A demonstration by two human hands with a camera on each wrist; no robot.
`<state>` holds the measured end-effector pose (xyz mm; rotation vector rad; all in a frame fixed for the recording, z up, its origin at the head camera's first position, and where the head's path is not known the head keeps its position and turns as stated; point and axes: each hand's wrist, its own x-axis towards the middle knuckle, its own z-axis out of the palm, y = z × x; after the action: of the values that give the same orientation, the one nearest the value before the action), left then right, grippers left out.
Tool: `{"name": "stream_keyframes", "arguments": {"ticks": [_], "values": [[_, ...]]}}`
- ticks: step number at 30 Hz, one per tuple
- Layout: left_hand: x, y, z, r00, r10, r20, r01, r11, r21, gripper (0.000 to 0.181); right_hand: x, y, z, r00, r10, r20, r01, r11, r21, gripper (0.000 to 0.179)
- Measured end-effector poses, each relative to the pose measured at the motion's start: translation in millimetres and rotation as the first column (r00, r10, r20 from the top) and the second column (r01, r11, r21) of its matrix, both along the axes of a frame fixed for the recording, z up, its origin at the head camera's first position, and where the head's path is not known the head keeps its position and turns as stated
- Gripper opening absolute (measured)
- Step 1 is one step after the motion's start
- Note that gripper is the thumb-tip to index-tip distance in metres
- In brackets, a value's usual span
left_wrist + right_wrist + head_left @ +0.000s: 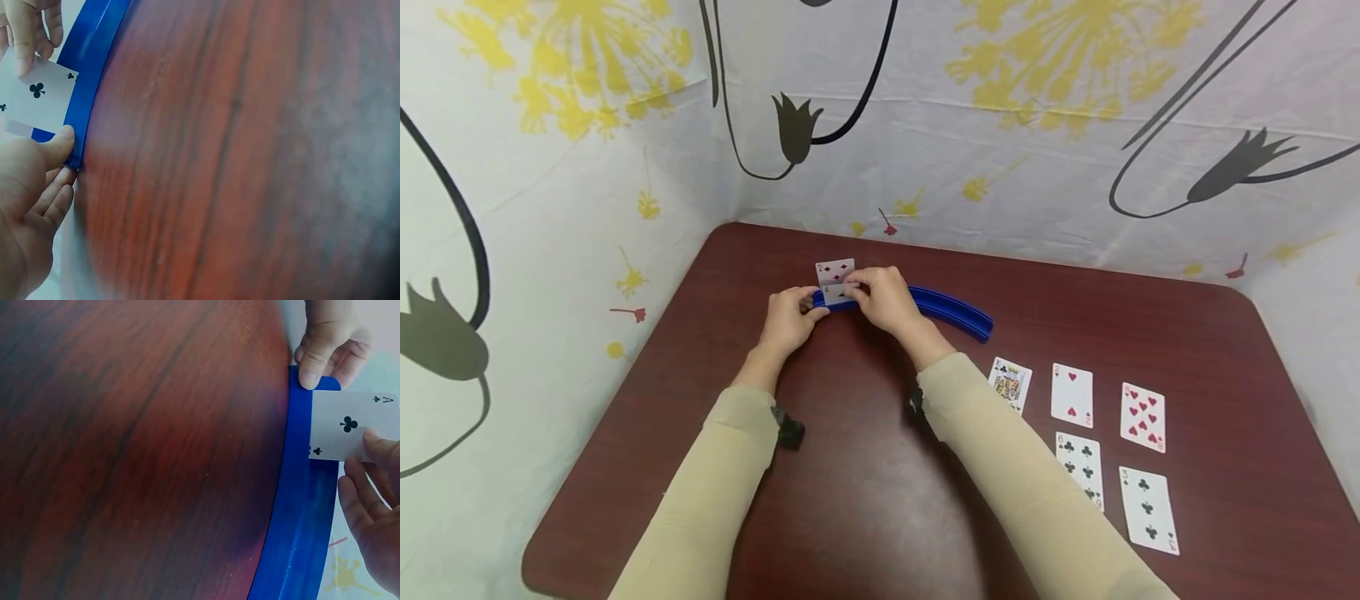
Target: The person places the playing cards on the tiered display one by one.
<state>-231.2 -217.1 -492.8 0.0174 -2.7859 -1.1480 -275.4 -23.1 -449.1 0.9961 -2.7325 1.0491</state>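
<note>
A curved blue card holder (pixel 953 312) lies toward the far side of the table. My left hand (pixel 787 320) grips its left end, with the thumb on the near face and the fingers around the end in the left wrist view. My right hand (pixel 889 302) pinches an ace of clubs (pixel 337 412) between thumb and fingers. The ace's lower edge is at the holder's slot, near the left hand; how deep it sits I cannot tell. Behind the ace, a diamonds card (pixel 837 269) stands upright, its lower part hidden.
Several cards lie face up on the table's right side: a king (pixel 1011 382), a two of hearts (pixel 1072 396), another hearts card (pixel 1143 417), a six of clubs (pixel 1079 468) and a three of clubs (pixel 1149 510). Patterned fabric (pixel 925 150) hangs behind the table.
</note>
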Motion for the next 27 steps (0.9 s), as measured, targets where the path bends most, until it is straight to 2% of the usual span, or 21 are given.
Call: {"name": "stream_keyframes", "arguments": {"ticks": [6,11,16,19,27], "values": [[-0.1,-0.8,5.3,0.999,-0.038,0.015,0.039,0.998,-0.058,0.046,-0.6,2,-1.7,0.998,-0.032,0.056,0.028,0.997,0.065,0.026],[0.2,0.8,8.4,0.999,-0.03,0.028,0.032,0.996,-0.087,0.047,2.1,11,-1.0,0.99,-0.062,0.123,0.057,0.997,0.044,0.043],[0.1,4.1,8.5,1.0,-0.009,0.026,0.011,0.996,-0.09,0.043,4.7,23,0.7,0.987,-0.066,0.144,0.065,0.998,0.012,0.039],[-0.3,5.2,9.2,1.0,-0.005,0.031,0.008,0.995,-0.099,0.043,6.2,33,3.3,0.99,-0.058,0.129,0.057,0.998,0.011,0.035],[3.3,6.6,12.7,0.998,0.002,0.063,0.004,0.994,-0.106,0.045,9.7,61,9.4,0.992,-0.058,0.116,0.054,0.998,0.039,0.031]]}}
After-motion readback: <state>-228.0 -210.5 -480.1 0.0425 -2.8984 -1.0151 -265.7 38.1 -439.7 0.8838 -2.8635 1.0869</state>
